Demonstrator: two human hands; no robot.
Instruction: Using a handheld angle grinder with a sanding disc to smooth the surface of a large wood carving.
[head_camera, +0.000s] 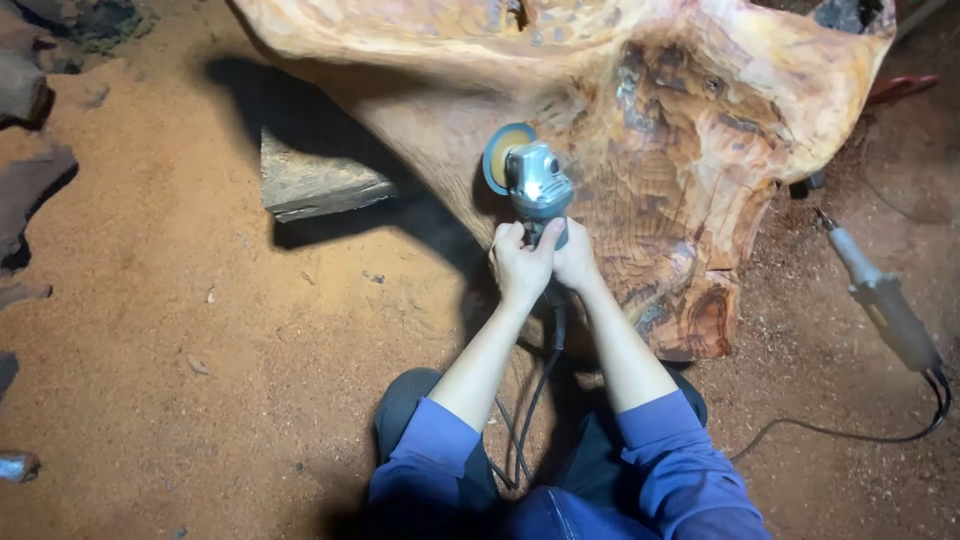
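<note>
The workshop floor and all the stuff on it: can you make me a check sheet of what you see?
Surface: ground covered in reddish sawdust.
Job's things: grinder with its disc against a big carved wood piece, which partly rests on a wood block.
Clutter: second power tool lying on the ground at the right; dark wood scraps at the left edge.
Hands: left hand and right hand both grip the grinder's handle, side by side.
Cables: grinder cord runs down between the knees; second tool's cord curls across the sawdust.
Surroundings: dim, with dark shadow under the wood piece; nothing else seen clearly.
</note>
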